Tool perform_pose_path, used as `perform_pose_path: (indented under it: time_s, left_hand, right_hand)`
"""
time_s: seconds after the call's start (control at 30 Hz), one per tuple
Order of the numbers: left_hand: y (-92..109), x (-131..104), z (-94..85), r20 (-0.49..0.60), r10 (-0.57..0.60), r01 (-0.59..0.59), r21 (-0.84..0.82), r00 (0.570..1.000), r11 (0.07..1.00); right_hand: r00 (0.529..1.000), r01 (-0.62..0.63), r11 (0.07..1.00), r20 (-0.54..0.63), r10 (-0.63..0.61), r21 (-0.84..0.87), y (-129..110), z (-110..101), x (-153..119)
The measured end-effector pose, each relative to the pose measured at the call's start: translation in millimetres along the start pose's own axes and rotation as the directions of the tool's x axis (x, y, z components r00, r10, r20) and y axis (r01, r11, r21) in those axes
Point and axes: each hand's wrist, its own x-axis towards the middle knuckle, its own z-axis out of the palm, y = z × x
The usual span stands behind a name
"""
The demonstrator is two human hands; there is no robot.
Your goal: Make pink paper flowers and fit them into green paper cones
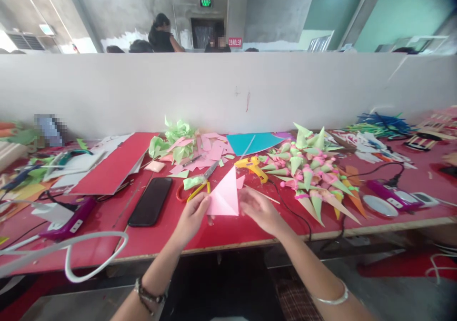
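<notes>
My left hand [194,216] pinches the left edge of a folded pink paper [225,197], which comes to a point at the top. Beside the paper's right edge is my right hand [262,211], its fingers apart and the fingertips close to the paper; whether they touch it is unclear. Behind the paper lie scissors [209,172] with red and yellow handles, partly hidden, and a yellow glue gun [252,168]. Pink paper scraps [210,150] and crumpled green paper [178,138] are piled further back.
A black phone [150,202] lies left of my hands, near a red sheet [116,161]. Many green and pink paper cones [310,169] are heaped on the right. Purple power strips [392,195] and cables lie on the red table [160,242]. Behind stands a white partition [143,92].
</notes>
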Motion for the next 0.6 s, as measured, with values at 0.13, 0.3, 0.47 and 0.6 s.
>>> perform_pose_path:
  time_s: [0.13,0.3,0.47,0.6]
  left_hand:
    - [-11.7,-0.8,17.5,-0.028,-0.065,0.061,-0.146,0.997,0.987]
    - [-19.0,-1.5,19.2,-0.135,-0.126,0.095,-0.215,0.983,0.972]
    - [-22.8,-1.2,20.5,-0.122,-0.213,0.174,-0.273,0.969,0.946]
    - [-22.4,-2.2,18.7,-0.082,-0.215,0.189,-0.249,0.973,0.95]
  right_hand:
    - [0.996,-0.047,0.952,0.086,0.023,0.301,4.6,25.5,6.4]
    - [0.997,-0.053,0.911,0.075,0.024,0.41,6.3,27.5,7.0]
    - [0.997,-0.066,0.899,0.061,0.044,0.433,11.8,30.5,7.0]
    - [0.999,-0.045,0.896,0.034,0.034,0.442,19.8,35.0,8.8]
